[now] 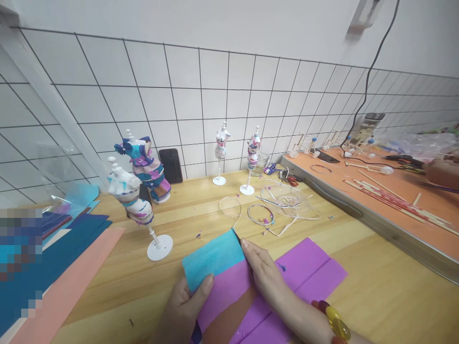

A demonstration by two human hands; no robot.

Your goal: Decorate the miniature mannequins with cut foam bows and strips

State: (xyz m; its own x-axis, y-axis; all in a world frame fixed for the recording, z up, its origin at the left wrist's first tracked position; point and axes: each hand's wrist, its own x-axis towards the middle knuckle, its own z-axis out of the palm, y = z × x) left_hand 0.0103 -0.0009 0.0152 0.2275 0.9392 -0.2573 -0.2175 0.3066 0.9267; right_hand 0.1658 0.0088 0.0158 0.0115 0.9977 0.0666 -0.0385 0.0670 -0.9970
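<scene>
My left hand (184, 306) grips the lower left edge of a small stack of paper sheets, thumb pressed on top of the turquoise sheet (211, 257). My right hand (265, 277) lies over the right edge of the same stack with fingers stretched along it, covering part of a purple sheet (225, 291) and a brown strip (229, 320). A larger purple sheet (308, 270) lies flat on the wooden table (376, 286) under my right wrist, which wears a beaded bracelet (335, 320).
Several small mannequins in paper dresses (134, 196) (148, 165) (221, 143) (253, 150) stand behind. Coloured sheets (71, 258) lie at left, clear lids and rings (285, 198) at centre. An orange board (390, 191) with sticks at right; another person's hand (442, 172) works there. A phone (171, 166) leans on the tiled wall.
</scene>
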